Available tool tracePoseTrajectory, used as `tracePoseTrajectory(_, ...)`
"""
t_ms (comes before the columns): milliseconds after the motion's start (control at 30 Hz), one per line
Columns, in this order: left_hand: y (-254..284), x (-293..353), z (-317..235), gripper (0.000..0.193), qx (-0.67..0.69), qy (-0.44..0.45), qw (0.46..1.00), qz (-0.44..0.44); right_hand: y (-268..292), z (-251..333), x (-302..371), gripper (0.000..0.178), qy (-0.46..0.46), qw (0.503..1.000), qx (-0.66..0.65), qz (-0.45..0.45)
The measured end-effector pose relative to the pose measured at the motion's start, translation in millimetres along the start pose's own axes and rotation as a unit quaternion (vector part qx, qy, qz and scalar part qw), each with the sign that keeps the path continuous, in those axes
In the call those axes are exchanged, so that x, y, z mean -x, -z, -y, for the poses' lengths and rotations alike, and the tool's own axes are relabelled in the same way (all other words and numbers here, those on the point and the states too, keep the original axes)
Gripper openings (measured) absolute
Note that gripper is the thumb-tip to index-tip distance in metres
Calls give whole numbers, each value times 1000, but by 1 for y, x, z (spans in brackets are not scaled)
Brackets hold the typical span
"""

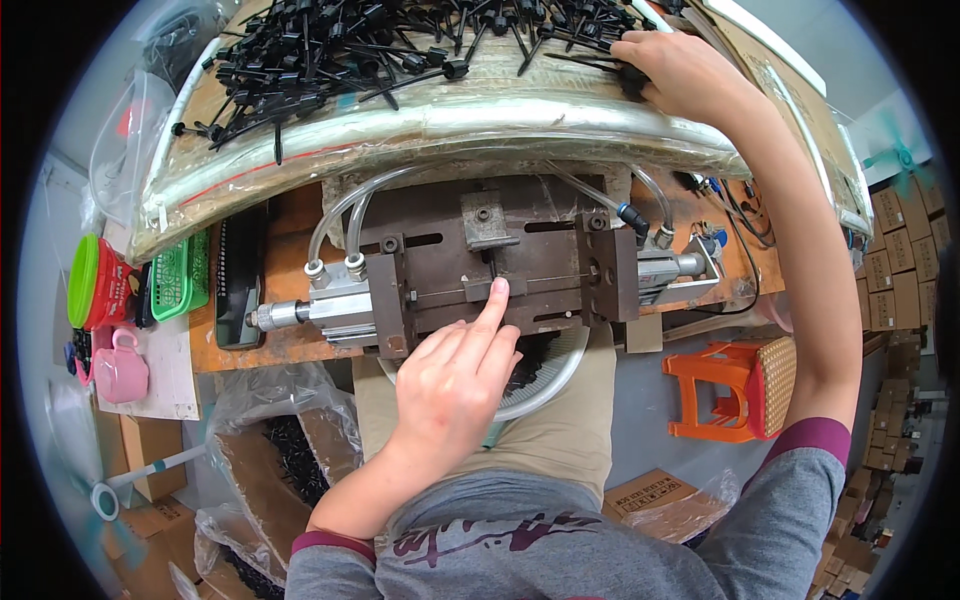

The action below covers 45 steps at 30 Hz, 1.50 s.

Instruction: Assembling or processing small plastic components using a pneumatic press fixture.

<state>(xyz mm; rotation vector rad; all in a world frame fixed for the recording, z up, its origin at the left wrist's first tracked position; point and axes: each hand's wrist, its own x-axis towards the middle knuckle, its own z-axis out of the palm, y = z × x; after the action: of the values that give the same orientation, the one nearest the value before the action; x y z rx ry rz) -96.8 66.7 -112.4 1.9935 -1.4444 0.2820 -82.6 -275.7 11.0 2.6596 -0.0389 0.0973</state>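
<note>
My left hand (pixel 455 375) reaches over a brown metal clamping fixture (pixel 440 230), its index finger stretched out. That fingertip touches the end of a slim black plastic part (pixel 491 264) lying in the middle of the fixture, below a small metal block (pixel 485 222). The left hand's other fingers are partly bent and hold nothing visible. Up at the right end of a raised, film-wrapped board, my right hand (pixel 690 78) closes its fingers on a black plastic piece (pixel 632 82). A heap of similar black stemmed pieces (pixel 310 60) covers the board.
Air cylinders (pixel 340 305) with clear hoses flank the fixture. A white basket (pixel 560 385) with black bits sits below it. Green baskets (pixel 178 278) and a pink cup (pixel 122 370) stand left. An orange stool (pixel 712 388) and cardboard boxes (pixel 885 300) are at right.
</note>
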Motion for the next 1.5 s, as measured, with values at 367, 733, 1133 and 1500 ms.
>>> tracePoseTrajectory(367,17,-8,-5,31,47,24,997,48,66,20,5,15,-228,810,-535,-73)
tracePoseTrajectory(733,37,-86,18,37,51,-33,965,-256,23,60,12,21,-137,531,-814,-193)
tracePoseTrajectory(1133,54,-28,-2,35,308,53,949,-39,39,130,79,20,-127,368,-916,-93)
tracePoseTrajectory(1500,-1,6,-1,26,-16,-2,1000,-9,24,154,121,22,-200,357,-910,-74)
